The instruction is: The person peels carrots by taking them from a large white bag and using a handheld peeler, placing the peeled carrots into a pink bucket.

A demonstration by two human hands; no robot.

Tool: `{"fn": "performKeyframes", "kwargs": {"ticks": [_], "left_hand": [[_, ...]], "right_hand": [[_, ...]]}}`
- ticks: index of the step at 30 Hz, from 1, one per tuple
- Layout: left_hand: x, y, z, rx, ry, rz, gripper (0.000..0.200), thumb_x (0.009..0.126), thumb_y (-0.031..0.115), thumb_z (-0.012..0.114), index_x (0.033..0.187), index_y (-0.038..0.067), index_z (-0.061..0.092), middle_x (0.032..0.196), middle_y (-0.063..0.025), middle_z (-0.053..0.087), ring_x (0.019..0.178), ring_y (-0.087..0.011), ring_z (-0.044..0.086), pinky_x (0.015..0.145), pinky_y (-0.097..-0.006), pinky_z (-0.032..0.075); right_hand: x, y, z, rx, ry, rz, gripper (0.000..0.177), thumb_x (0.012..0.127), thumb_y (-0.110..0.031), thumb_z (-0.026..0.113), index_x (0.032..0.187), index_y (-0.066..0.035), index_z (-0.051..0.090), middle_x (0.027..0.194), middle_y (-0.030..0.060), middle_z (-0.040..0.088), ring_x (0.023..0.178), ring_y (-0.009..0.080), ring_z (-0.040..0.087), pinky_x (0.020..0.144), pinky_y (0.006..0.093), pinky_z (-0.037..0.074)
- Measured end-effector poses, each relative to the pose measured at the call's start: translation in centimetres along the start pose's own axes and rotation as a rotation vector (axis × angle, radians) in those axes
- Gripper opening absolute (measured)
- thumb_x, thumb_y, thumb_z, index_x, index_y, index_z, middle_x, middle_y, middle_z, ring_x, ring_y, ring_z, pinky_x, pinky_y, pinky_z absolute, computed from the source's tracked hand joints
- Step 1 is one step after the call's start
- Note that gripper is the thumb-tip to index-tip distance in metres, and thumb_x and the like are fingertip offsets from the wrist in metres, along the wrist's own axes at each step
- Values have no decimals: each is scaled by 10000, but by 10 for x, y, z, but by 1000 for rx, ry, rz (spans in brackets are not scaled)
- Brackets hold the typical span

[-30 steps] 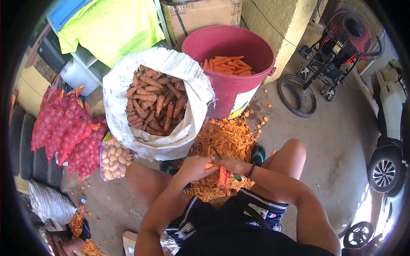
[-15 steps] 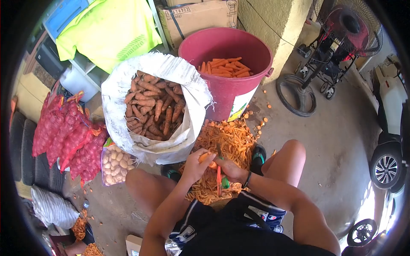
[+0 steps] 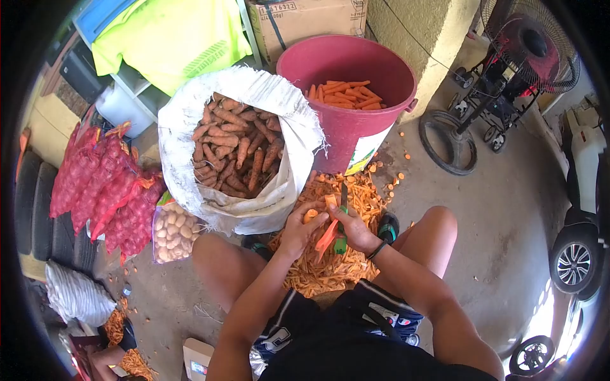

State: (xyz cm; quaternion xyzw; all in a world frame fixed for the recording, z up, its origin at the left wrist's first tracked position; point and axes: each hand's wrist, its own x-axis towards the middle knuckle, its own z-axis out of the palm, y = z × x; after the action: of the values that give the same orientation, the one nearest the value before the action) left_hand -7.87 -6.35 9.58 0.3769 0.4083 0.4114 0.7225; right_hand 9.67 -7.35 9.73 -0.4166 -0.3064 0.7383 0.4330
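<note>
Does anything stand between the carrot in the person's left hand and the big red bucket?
Nothing visible, apart from the bucket's own near wall. Between the left hand, which holds the carrot, and the red bucket, peelings lie low on the floor. The white sack stands close by, just to the left.

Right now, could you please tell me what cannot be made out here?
Head view: much of the cut carrot, covered by the left hand.
Head view: part of the green-handled knife, covered by the right hand.
Head view: the maroon bucket's floor, under peeled carrots.
Head view: top of the cardboard box behind it, cut off by the upper edge.
</note>
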Motion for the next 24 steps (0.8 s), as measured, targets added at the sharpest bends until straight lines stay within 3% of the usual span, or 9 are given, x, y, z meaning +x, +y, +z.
{"fn": "performKeyframes", "kwargs": {"ticks": [4,6,8,10,13,14,17,20,24], "left_hand": [[-2,5,12,-75,40,11,316,895,125,761,1159,9,630,1000,-24,661,853,-64,625,734,-214,511],[2,3,9,-36,30,48,318,910,132,746,1176,8,625,972,-14,662,791,-61,608,677,-212,498],[3,1,6,58,63,124,317,918,136,737,1185,8,623,945,-5,662,750,-53,594,632,-204,481],[1,14,1,208,139,237,313,921,138,733,1186,9,625,919,3,661,728,-41,583,601,-191,460],[5,23,-19,261,111,157,256,909,182,752,1074,17,647,912,-4,670,821,-56,622,729,-215,504],[4,22,-23,269,105,142,272,909,194,756,1085,11,659,852,11,665,771,-47,610,686,-215,495],[-2,22,-19,312,110,138,300,899,199,767,1098,-5,671,846,15,667,756,-43,603,669,-209,486],[-4,20,-20,427,35,179,231,901,132,755,1076,3,678,829,25,645,691,-21,549,591,-185,435],[-6,19,-22,422,-26,169,214,864,105,787,1022,-2,688,839,26,651,709,-29,560,629,-195,455]], "right_hand": [[-5,-7,7,-242,-97,-143,502,1070,-409,461,1432,-61,481,1199,87,608,1080,129,566,923,292,475],[-10,-13,11,-260,-120,-141,548,1073,-421,446,1474,-48,437,1297,111,570,1161,148,517,1010,308,420],[-8,-12,9,-363,-92,-239,549,1070,-422,450,1465,-40,449,1294,121,579,1156,160,521,1017,320,417],[1,-9,4,-546,-10,-440,508,1062,-412,475,1402,-37,517,1190,114,636,1065,165,576,945,329,467],[5,-20,-14,-815,93,-99,402,1045,-366,512,1237,-27,612,953,133,666,883,204,636,807,369,510],[3,-19,-15,-899,83,-207,318,1017,-313,548,1073,-12,638,790,179,629,744,307,662,698,419,515],[-1,-21,-12,-1159,-12,-350,293,1000,-290,568,1049,-7,631,794,226,627,748,385,653,690,441,514],[-1,-15,-9,-1091,-61,-414,273,973,-280,596,1031,-17,636,774,242,628,741,430,638,673,473,508],[-3,-18,-3,-1145,-81,-440,260,956,-276,611,1020,-25,636,756,243,629,733,437,642,667,498,506]]}}
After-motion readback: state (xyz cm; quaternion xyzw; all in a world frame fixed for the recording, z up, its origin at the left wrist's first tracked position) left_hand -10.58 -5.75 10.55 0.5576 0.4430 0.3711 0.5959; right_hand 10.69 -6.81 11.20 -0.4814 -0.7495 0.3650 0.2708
